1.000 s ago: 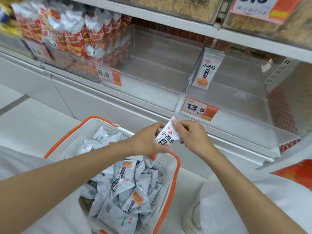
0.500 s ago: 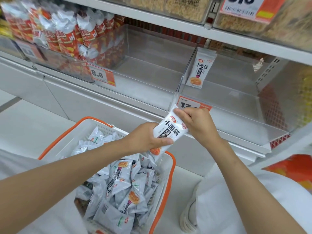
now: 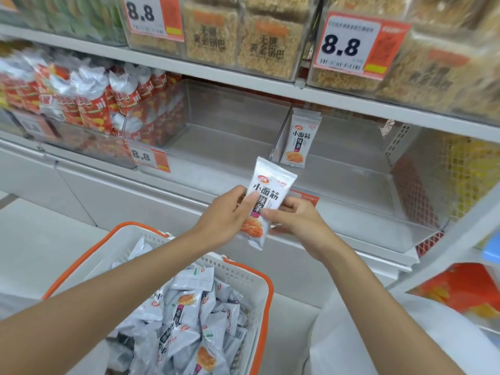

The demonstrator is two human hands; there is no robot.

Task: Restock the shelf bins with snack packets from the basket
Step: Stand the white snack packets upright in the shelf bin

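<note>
— What do the fingers have?
— A white snack packet with black lettering and an orange food picture low down, held nearly upright. The left hand pinches its left edge and the right hand grips its right.
— And around them?
— Beyond the fingertips is a clear shelf bin, with one matching packet against its left wall. Below the wrists sits the orange-rimmed basket of packets.
— Anything hidden?
— A price tag behind the right fingers; only its orange corner shows.
</note>
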